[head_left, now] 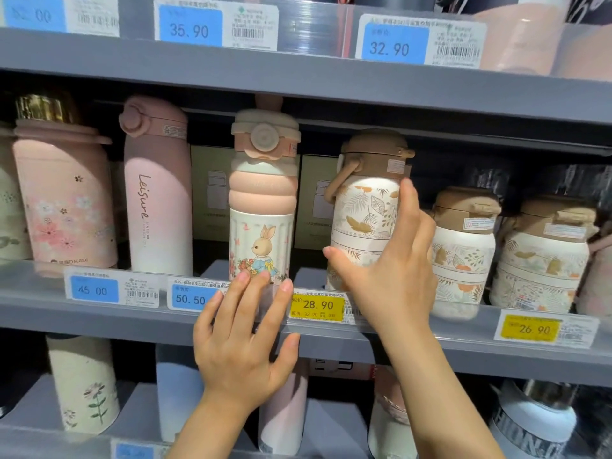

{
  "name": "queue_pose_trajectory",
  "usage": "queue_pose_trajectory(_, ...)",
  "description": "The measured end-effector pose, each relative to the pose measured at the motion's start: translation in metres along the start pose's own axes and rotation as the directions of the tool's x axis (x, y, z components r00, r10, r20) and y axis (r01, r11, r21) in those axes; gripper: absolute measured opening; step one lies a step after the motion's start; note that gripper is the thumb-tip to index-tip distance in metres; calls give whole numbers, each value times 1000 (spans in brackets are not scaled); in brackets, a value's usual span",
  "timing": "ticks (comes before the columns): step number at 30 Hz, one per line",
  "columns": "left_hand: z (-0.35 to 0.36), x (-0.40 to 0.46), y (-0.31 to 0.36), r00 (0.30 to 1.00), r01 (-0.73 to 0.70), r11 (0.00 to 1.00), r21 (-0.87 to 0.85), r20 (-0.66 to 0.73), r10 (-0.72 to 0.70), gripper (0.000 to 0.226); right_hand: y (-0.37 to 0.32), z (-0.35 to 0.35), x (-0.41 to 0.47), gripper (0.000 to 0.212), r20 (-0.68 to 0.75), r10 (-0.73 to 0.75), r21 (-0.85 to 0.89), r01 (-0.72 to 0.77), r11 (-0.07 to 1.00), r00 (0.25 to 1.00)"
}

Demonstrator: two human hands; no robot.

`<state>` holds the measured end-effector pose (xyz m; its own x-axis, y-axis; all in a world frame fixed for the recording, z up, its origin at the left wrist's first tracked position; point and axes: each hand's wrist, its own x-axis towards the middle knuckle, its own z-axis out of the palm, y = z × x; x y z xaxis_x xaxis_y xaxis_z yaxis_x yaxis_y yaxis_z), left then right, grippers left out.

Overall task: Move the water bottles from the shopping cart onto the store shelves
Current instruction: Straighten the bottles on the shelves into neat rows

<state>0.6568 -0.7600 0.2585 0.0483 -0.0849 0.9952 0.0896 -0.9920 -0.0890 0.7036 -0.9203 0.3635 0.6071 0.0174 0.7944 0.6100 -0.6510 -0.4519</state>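
Meanwhile, on the grey metal middle shelf point(99, 313), the right hand point(390, 279) held the cream leaf-printed bottle with the brown lid and carry loop point(361, 207), its thumb low across the front and its fingers point(410, 207) curved round the right side. That bottle stood upright just behind the yellow 28.90 price tag point(317, 308). Just left of the tag, the left hand point(241, 346) lay flat against the shelf's front edge, fingers spread wide and straight, holding nothing, their tips reaching the foot of the tall cream-and-pink ribbed bottle printed with a rabbit point(263, 207). Further left of the tag stood a slim pink bottle lettered "Leisure" point(157, 193) and a stout pink flowered flask point(63, 207). To the tag's right, two more cream leaf-printed bottles with brown lids point(463, 253) stood side by side.
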Motion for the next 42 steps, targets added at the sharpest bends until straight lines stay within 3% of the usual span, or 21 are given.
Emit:
queue_pose_trajectory(6,2,-1,-1,1000,-8,1000,4,-15,9,44,3,-7,-2,103,39,-58,131,52,990,998)
queue_pose_trajectory(13,1,-1,-1,1000,-7,1000,-5,-8,7,45,-2,1,-3,118,-25,-11,-42,10,999,1000)
queue_pose_trajectory(21,1,-1,-1,1000,-9,1000,3,-14,9,45,7,-13,1,104,120,-33,221,6,975,992)
queue_pose_trajectory(28,1,-1,-1,1000,-8,1000,-5,-11,8,45,2,-2,-2,116,5,-34,21,34,999,999)
queue_pose_trajectory(36,-1,0,-1,1000,-3,1000,-5,13,3,45,10,-13,2,107,125,-49,233,18,972,991)
queue_pose_trajectory(42,-2,0,0,1000,3,1000,-7,20,-2,45,0,-1,-5,113,-95,-56,9,57,998,994)
